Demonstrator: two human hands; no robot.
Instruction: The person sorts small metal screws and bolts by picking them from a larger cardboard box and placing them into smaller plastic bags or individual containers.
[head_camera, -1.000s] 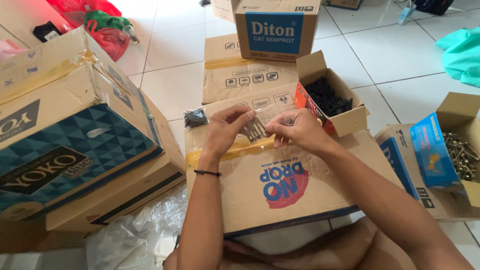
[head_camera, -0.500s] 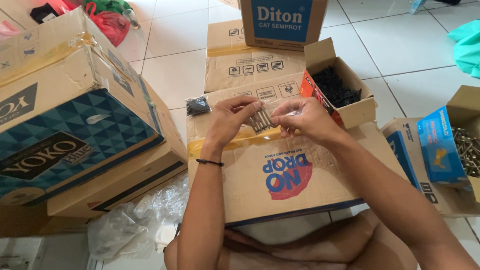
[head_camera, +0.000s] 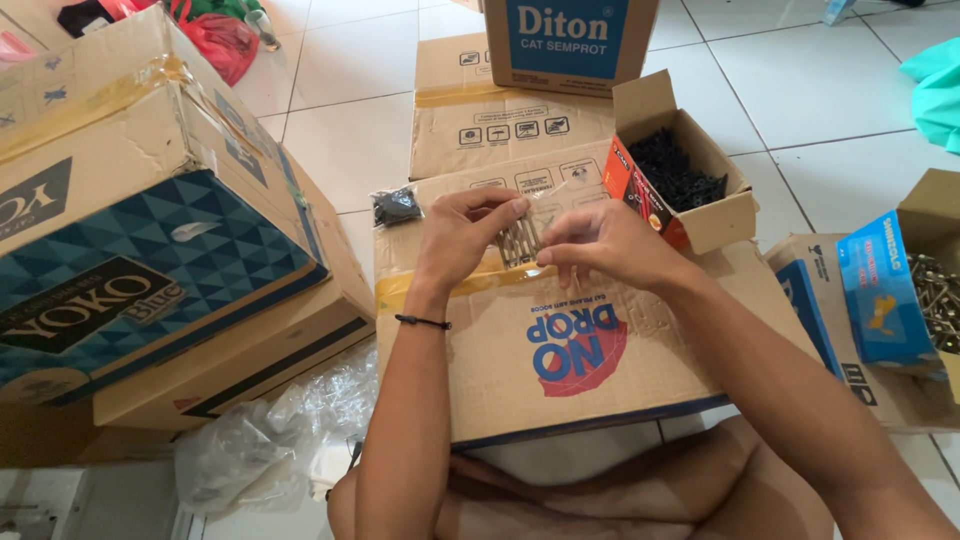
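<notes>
My left hand (head_camera: 458, 238) and my right hand (head_camera: 598, 243) meet over a flat brown cardboard box (head_camera: 560, 350) lying in front of me. Between their fingertips they pinch a small clear plastic bag of long silver screws (head_camera: 519, 240). The left hand holds the bag's left side, the right hand its right edge. A small sealed bag of black screws (head_camera: 396, 206) lies on the box's far left corner, just beyond my left hand.
An open small box of black screws (head_camera: 672, 172) stands right of my hands. Another open box with silver screws (head_camera: 930, 300) sits at the far right. Big cardboard cartons (head_camera: 140, 220) stack on the left, crumpled clear plastic (head_camera: 270, 440) beside my knee, more cartons (head_camera: 500, 110) behind.
The view has shifted slightly down and left. Both hands stay on the bag of silver screws, with the right fingers working a little lower along its edge.
</notes>
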